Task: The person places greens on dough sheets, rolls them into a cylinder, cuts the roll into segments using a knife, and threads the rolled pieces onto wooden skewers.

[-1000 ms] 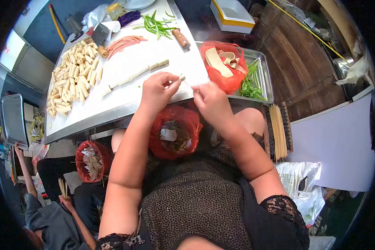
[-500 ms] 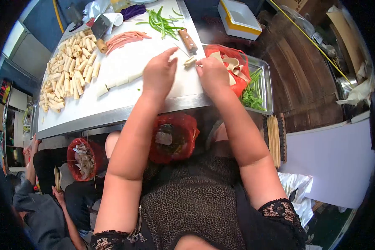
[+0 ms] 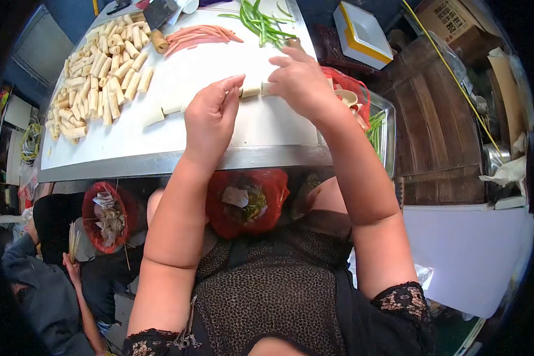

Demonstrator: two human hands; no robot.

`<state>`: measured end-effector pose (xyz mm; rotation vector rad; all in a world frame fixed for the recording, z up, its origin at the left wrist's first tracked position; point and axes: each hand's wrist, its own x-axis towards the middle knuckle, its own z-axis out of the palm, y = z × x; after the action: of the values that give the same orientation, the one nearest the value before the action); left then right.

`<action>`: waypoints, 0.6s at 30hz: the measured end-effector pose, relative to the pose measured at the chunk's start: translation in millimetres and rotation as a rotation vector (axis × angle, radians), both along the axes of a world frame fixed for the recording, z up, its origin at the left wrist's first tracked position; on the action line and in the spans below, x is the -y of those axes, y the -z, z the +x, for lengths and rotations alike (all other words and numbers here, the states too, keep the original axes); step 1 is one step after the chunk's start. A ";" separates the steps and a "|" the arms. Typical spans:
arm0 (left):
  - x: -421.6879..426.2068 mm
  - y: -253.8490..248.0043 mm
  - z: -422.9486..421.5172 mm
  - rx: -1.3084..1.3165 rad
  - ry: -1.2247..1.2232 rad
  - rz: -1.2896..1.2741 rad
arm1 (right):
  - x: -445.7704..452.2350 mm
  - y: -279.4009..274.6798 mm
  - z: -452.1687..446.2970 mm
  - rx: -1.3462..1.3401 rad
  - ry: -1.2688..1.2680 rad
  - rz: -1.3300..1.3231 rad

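Observation:
Across the white board (image 3: 267,127) runs a row of pale tofu-skin pieces (image 3: 153,116), some partly behind my hands. My left hand (image 3: 212,118) rests over the middle of this row, fingers stretched out and close together. Beside its fingertips lies a rolled piece (image 3: 251,90). My right hand (image 3: 302,83) is above the row's right end, fingers spread and slightly blurred. Just beyond it shows the end of a wooden knife handle (image 3: 293,43); the rest of the knife is hidden. Pink sausage strips (image 3: 202,37) and green pepper strips (image 3: 258,24) lie farther back.
Many finished rolls (image 3: 101,71) are piled at left. Right of the board, a red bag (image 3: 362,98) sits on a metal tray (image 3: 388,130). Red-lined bins (image 3: 279,193) stand below the table edge. At lower left, another person's hand (image 3: 71,270) holds thin sticks (image 3: 73,240).
My right hand has moved away from me, toward the knife, from the small roll it was beside. That roll now lies at the row's right end. The camera view has shifted.

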<state>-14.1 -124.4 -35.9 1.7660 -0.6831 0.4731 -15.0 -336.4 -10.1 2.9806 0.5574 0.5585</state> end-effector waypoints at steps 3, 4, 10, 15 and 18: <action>0.6 2.6 4.7 -0.037 0.003 -0.042 | -3.4 -3.9 -6.3 0.235 0.108 0.186; 0.9 4.0 5.0 -0.003 0.000 -0.058 | -5.7 0.3 -9.3 0.296 0.105 0.221; 1.1 -3.4 -2.2 -0.034 0.108 0.057 | -21.5 17.3 -58.7 0.271 -0.028 0.198; 9.1 1.1 -4.8 0.004 0.213 0.240 | -17.4 14.5 -86.5 0.199 -0.129 0.174; 10.0 0.4 -6.6 0.022 0.248 0.554 | -15.8 10.6 -93.1 0.183 -0.181 0.263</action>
<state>-20.7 -134.4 -36.3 2.1490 -1.1096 0.1350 -108.1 -320.6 -20.7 3.0877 0.7995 0.9799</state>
